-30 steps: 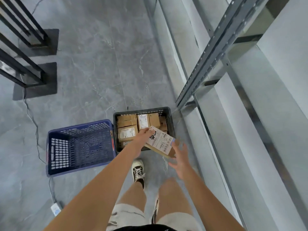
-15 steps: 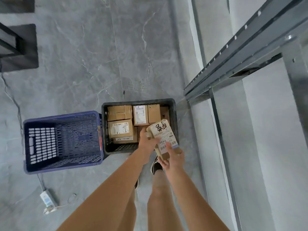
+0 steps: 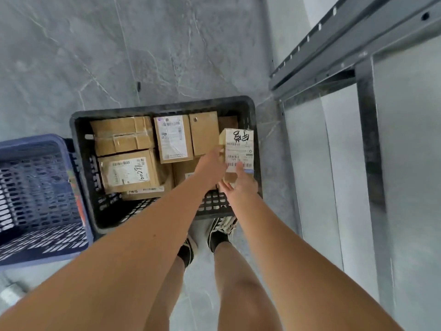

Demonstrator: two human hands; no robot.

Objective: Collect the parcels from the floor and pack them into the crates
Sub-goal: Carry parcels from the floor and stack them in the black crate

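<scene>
Since the earlier frame the head camera has dipped closer to the black crate (image 3: 78, 144), and the labelled parcel (image 3: 237, 149) has travelled out over the crate's right side, where both hands bring it down. Left hand (image 3: 211, 163) has its grip on the parcel's left edge, the fingers wrapped out of sight behind the cardboard. Right hand (image 3: 241, 185) supports the near end from below, thumb laid across the barcode label and the other fingers partly spread beneath. Black handwriting marks the top of the white label. Inside the crate lie several cardboard boxes: a taped box (image 3: 123, 134) at the far left, a box with a handwritten label (image 3: 130, 173) nearer, and a box with a shipping label (image 3: 173, 138) beside a plain box (image 3: 204, 132). Just left of it on the grey floor (image 3: 167, 56) stands a blue crate (image 3: 35, 199). Grey metal racking (image 3: 367, 130) rises on the right.
</scene>
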